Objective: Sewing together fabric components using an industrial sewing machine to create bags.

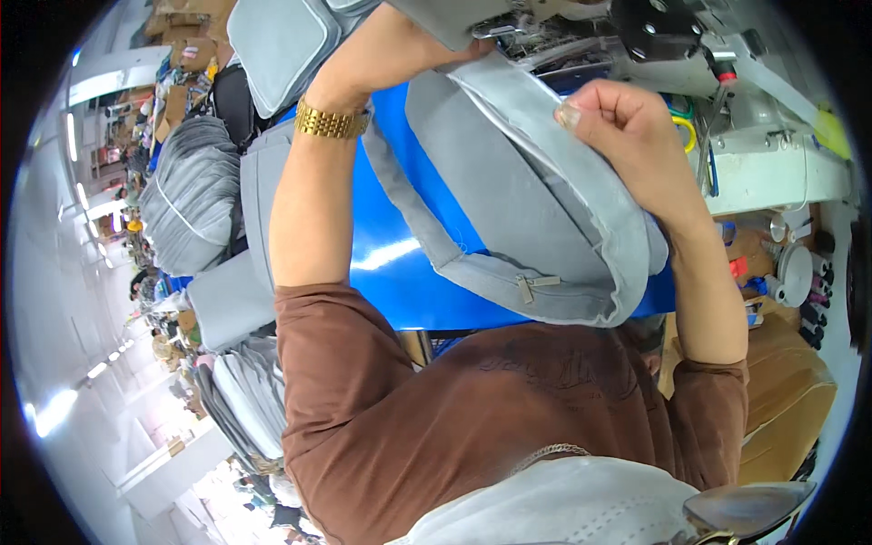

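Observation:
A grey fabric bag piece [509, 173] with a zipper [538, 287] lies over a blue work surface [386, 227]. Its raised rim curves toward me, and its far end reaches a sewing machine [649, 27]. My right hand [627, 136] is closed, thumb and curled fingers pinching the edge of the bag's rim. Beside the machine, my left hand [404, 50] rests at the bag's far end. A grey part of the machine hides most of its fingers, so their grip does not show. A gold watch [331, 120] circles my left wrist.
Left of the table sits a tied bundle of grey pieces [189, 195], with more grey pieces [245, 400] stacked nearer. Yellow-handled scissors [686, 133] lie by the machine at right. Thread spools [816, 309] stand further right, above a brown covered object [790, 391].

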Demonstrator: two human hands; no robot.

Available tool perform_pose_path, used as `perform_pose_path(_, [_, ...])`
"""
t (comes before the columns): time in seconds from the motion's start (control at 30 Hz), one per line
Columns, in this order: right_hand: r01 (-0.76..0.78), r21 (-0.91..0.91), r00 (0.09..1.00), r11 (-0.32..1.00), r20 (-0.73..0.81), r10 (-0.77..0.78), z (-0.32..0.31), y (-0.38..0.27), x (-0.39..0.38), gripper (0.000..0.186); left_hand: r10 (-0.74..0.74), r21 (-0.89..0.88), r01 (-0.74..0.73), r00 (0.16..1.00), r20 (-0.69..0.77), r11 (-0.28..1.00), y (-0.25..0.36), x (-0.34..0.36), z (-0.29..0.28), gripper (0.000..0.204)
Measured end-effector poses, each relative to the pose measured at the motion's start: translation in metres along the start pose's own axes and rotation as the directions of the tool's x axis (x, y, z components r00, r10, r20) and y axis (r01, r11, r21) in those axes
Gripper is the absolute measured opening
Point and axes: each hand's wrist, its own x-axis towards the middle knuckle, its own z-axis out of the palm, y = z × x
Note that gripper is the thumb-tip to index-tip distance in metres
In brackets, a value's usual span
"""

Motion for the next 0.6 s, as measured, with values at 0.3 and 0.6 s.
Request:
perform_pose_path(0.3, [0.125,-0.035,0.988,0.992,-0.092,-0.128,0.009,0.000,0.013,0.024,0.198,0.469,-0.135,0.976,-0.086,0.873,-0.044,0.012,-0.018,0.054])
perform_pose_path(0.6, [0.017,0.048,0.997,0.999,-0.070,-0.013,0.005,-0.012,0.004,0.022,0.191,0.295,-0.002,0.768,-0.611,0.955,0.074,-0.060,0.104,0.053])
